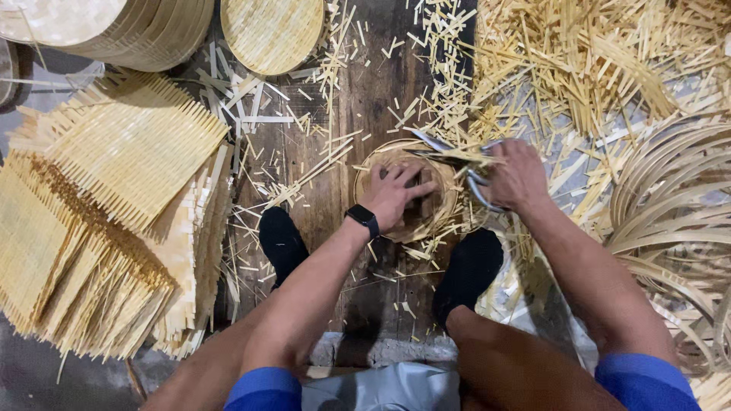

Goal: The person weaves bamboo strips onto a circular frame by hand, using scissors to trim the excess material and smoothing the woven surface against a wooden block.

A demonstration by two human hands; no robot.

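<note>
Two dark-socked feet (283, 242) are planted on a worn wooden board (371, 99). Between them a round woven bamboo basket (403, 190) is pressed down by the left hand (396, 195), fingers spread flat inside it. At the basket's rim, shears (457, 164) are gripped by the right hand (518, 176), fingers closed round the handles. Square woven mats (114, 198) are stacked to the left; bamboo offcuts (579, 61) are strewn beyond.
</note>
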